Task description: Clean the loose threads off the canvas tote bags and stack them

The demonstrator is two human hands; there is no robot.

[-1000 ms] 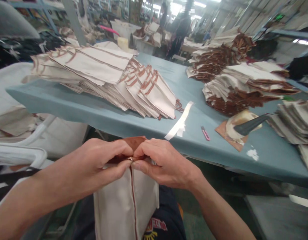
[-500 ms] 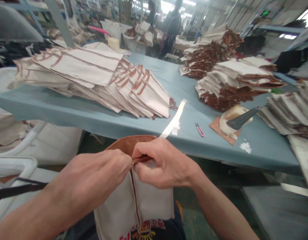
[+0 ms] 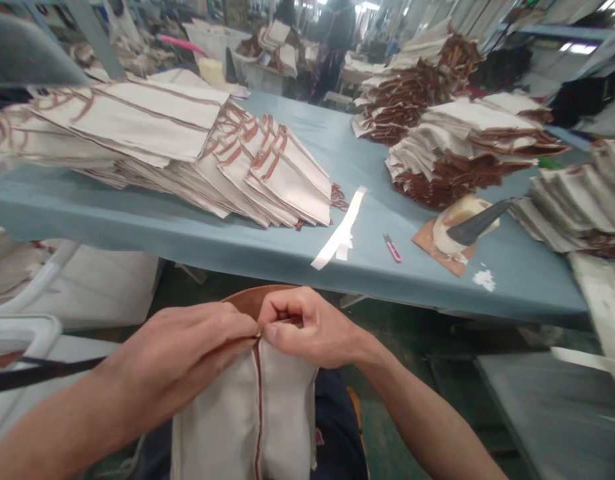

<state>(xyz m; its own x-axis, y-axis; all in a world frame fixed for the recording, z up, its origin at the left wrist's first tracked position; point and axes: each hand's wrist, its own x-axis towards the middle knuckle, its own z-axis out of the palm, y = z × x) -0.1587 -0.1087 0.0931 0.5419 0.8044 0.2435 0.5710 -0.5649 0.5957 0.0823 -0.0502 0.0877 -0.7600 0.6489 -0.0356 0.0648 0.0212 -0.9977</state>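
Observation:
A cream fabric bag with a brown seam down its middle and a brown top edge hangs over my lap. My left hand pinches its top edge beside the seam. Opposite, my right hand grips the same edge with thumb and curled fingers. The fingertips of both hands nearly meet at the head of the seam, and what lies between them is too small to make out.
On the blue table lie white strips, pink thread snips and a pot with a dark-handled brush on a brown square. Cream pieces are piled at left and right. A person stands far back.
The bag and both hands have shifted slightly left, and the printed design on my lap is now mostly covered. My left fingers have straightened. The view has tilted a little downward.

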